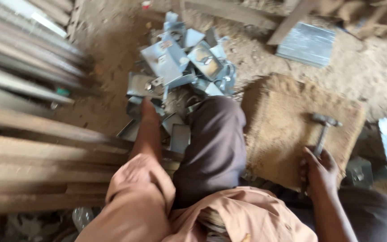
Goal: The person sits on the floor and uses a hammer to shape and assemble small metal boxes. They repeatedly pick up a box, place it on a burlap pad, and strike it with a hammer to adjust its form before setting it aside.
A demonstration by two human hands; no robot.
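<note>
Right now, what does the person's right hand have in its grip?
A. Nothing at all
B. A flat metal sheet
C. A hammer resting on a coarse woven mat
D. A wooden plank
C: the right hand is closed on the handle of a hammer whose head lies on the woven mat, while the left hand reaches into the pile of metal brackets.

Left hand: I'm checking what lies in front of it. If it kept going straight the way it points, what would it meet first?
The left hand points up the frame into the pile of metal brackets. It seems already at the pile's near edge, so a bracket would come first, though blur hides whether it is touching yet.
</note>
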